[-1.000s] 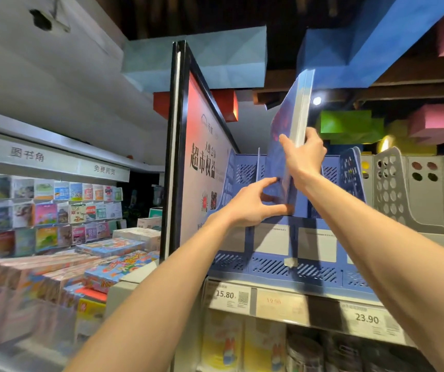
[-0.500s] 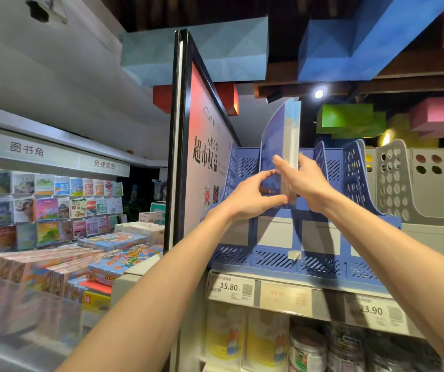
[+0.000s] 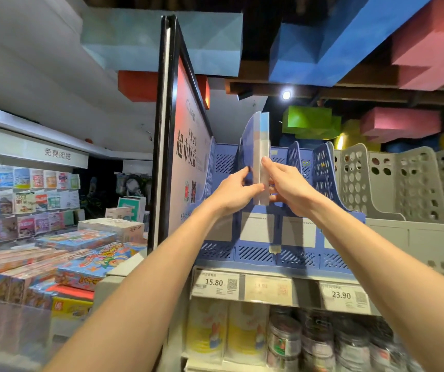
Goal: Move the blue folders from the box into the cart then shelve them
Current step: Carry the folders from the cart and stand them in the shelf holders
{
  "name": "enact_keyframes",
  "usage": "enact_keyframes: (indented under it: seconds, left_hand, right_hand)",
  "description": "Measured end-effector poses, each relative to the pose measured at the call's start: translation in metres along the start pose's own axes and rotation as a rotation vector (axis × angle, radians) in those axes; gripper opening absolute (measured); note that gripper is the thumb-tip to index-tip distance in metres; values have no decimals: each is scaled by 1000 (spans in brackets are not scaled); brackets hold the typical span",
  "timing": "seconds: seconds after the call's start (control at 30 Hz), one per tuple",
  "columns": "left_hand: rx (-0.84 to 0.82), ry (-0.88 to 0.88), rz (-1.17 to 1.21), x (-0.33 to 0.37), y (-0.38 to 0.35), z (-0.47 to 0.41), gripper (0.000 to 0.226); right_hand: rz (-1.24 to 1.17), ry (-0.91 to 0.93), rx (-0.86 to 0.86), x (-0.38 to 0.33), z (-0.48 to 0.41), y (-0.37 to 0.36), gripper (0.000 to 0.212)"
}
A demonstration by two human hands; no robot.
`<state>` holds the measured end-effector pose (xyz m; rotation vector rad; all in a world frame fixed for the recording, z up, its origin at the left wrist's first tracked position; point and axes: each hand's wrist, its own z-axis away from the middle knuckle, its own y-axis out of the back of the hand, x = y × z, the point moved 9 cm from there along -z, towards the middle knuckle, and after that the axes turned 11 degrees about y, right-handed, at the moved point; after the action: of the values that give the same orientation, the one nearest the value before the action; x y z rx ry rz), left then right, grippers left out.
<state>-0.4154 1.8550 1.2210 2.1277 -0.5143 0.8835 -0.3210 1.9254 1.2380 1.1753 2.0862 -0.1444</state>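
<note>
Head view, shelving stage. The blue folders (image 3: 255,146), a thin bundle with a clear plastic edge, now stand nearly upright with their lower part sunk into a slot of the blue file rack (image 3: 255,253) on the top shelf (image 3: 269,272). A second ago the bundle was held high above the rack and tilted to the right; half a second ago it was part-way down; it has since dropped further and straightened.

The left hand (image 3: 233,193) pinches the near edge from the left, its fingers (image 3: 245,173) closed on the folders' cover. The right hand (image 3: 286,187) presses the clear edge from the right, fingers closed on the same bundle. Both hands have come down with it to the level of the rack's front wall.

To the right stand grey file racks (image 3: 408,189); to the left, a tall framed sign panel (image 3: 188,146) borders the shelf. Price labels (image 3: 215,284) line the shelf front.

Judgement: insertion is almost done. What likely remains is to seat the bundle fully against the slot floor and let go. The slot dividers are close, so a skewed push could catch a corner. Neither box nor cart is visible.
</note>
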Motion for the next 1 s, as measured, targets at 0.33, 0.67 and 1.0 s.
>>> enact_keyframes:
  seconds: [0.33, 0.67, 1.0]
  left_hand:
    - [24, -11, 148, 0, 14, 3, 59]
    - [127, 12, 230, 1, 26, 30, 54]
    - [300, 31, 165, 21, 42, 117, 29]
  right_hand:
    - [-30, -13, 164, -5, 1, -30, 42]
    - [13, -108, 139, -31, 34, -15, 38]
    - [230, 33, 232, -67, 100, 13, 21]
